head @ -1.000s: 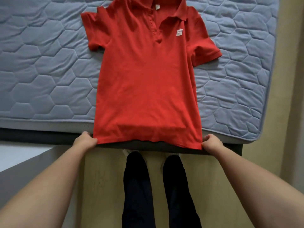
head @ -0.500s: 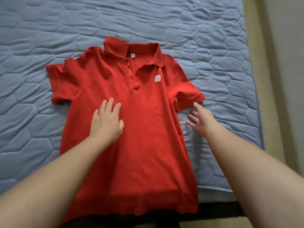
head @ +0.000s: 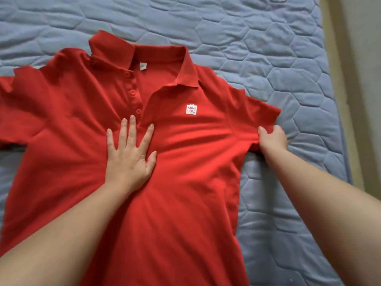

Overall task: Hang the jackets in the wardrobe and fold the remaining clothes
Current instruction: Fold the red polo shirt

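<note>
A red polo shirt [head: 185,193] lies face up on the bed [head: 278,58], spread over a blue-grey quilted cover with a stitched hexagon pattern. Its collar [head: 144,52] points away from the person and its lower part runs out of the bottom of the picture.

The left hand [head: 129,155] lies flat on the chest of the shirt, palm down, with the fingers straight and spread apart. The fingertips [head: 132,118] reach just below the lowest of the three buttons [head: 132,92] of the open neck. Creases in the cloth fan out from under this palm.

The right hand [head: 272,139] is closed on the shirt at the underarm, where the short sleeve [head: 253,112] meets the side seam. The thumb lies on top and the fingers are curled beneath, with a bunch of red cloth pinched between them. The cloth is drawn into taut folds between the two hands.

A small white logo patch [head: 191,109] sits on the chest between the hands. The other sleeve runs off the left edge. A strip of pale floor [head: 338,79] shows beside the bed on the right.
</note>
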Demonstrator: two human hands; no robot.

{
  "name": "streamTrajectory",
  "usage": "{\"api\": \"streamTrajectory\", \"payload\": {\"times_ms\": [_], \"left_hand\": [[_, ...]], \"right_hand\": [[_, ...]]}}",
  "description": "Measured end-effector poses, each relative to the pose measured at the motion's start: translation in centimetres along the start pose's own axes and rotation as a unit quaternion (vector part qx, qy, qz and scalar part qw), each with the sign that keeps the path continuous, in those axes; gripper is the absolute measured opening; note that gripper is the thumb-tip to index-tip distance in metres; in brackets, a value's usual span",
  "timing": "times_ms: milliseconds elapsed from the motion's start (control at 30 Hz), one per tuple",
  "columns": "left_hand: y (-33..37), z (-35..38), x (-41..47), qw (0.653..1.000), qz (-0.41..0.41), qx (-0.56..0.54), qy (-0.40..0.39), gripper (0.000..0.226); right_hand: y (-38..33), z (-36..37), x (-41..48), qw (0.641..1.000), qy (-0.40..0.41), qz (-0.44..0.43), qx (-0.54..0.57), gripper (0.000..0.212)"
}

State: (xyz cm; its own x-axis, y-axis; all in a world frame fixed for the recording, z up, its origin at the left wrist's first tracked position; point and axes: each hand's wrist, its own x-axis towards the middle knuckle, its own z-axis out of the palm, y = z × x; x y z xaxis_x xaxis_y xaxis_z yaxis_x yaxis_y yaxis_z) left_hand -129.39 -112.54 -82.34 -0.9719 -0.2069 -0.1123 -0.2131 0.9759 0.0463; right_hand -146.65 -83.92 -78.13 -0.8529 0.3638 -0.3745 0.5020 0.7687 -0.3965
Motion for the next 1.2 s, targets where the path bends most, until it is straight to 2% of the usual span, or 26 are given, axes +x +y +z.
{"api": "streamTrajectory", "payload": {"times_ms": [100,200,267,333,367,433,467,533,633,667,733,767,833,900,1033,1067,1133,1200], "left_hand": [[-0.1,0.0,0.4,1.000,0.004,0.003,-0.011,0.071],[0.0,-0.9,0.6,0.999,-0.004,-0.001,-0.039,0.072],[0.0,-2.3,0.8,0.997,-0.006,-0.010,-0.074,0.074],[-0.4,-4.2,1.1,0.994,0.004,-0.028,-0.101,0.075],[-0.9,-5.4,1.5,0.994,0.008,-0.051,-0.097,0.074],[-2.3,-8.0,2.9,0.991,0.000,-0.124,-0.043,0.058],[-3.2,-9.1,4.1,0.989,-0.011,-0.148,-0.011,0.047],[-5.0,-11.2,7.3,0.989,-0.037,-0.141,0.038,0.037],[-6.9,-13.8,12.4,0.975,-0.154,-0.155,0.040,0.036],[-7.3,-14.2,14.1,0.962,-0.208,-0.175,0.021,0.037],[-8.1,-14.1,17.0,0.923,-0.306,-0.234,-0.009,0.042],[-8.4,-13.9,18.3,0.894,-0.351,-0.278,-0.015,0.048],[-8.7,-13.7,19.8,0.815,-0.422,-0.396,-0.038,0.065],[-8.6,-13.6,20.1,0.751,-0.455,-0.468,-0.096,0.071],[-9.0,-13.3,20.5,0.713,-0.460,-0.485,-0.213,0.043],[-9.3,-13.5,20.8,0.703,-0.463,-0.484,-0.239,0.043],[-9.7,-14.3,21.1,0.681,-0.474,-0.489,-0.270,0.064],[-9.6,-15.3,21.9,0.692,-0.466,-0.477,-0.278,0.079]], "right_hand": [[-0.8,0.5,0.8,0.999,-0.020,0.027,-0.043,0.050],[-1.8,-0.9,0.7,0.997,-0.051,0.051,-0.004,0.061],[-2.5,-1.6,-0.9,0.999,-0.011,0.040,0.014,0.061],[-3.5,-2.1,-2.8,0.993,0.075,-0.037,-0.089,0.062],[-4.1,-2.1,-3.6,0.976,0.105,-0.100,-0.164,0.066],[-5.9,-1.6,-5.0,0.938,0.110,-0.215,-0.247,0.076],[-7.2,-0.8,-5.8,0.929,0.085,-0.250,-0.261,0.079],[-10.1,1.8,-7.9,0.921,-0.014,-0.278,-0.271,0.084],[-13.6,6.2,-10.5,0.919,-0.212,-0.202,-0.265,0.104],[-14.0,7.5,-10.7,0.917,-0.250,-0.166,-0.264,0.113],[-13.9,9.4,-10.7,0.910,-0.270,-0.131,-0.286,0.125],[-13.7,10.0,-10.6,0.907,-0.268,-0.127,-0.300,0.128],[-13.5,10.6,-10.3,0.905,-0.266,-0.125,-0.308,0.130],[-13.7,10.6,-10.1,0.900,-0.279,-0.125,-0.311,0.132],[-14.4,10.3,-9.8,0.890,-0.304,-0.107,-0.323,0.134],[-14.6,10.3,-9.7,0.888,-0.309,-0.100,-0.326,0.135],[-14.9,10.3,-9.8,0.883,-0.316,-0.089,-0.335,0.135],[-15.0,10.2,-9.8,0.880,-0.323,-0.081,-0.338,0.135]]}}
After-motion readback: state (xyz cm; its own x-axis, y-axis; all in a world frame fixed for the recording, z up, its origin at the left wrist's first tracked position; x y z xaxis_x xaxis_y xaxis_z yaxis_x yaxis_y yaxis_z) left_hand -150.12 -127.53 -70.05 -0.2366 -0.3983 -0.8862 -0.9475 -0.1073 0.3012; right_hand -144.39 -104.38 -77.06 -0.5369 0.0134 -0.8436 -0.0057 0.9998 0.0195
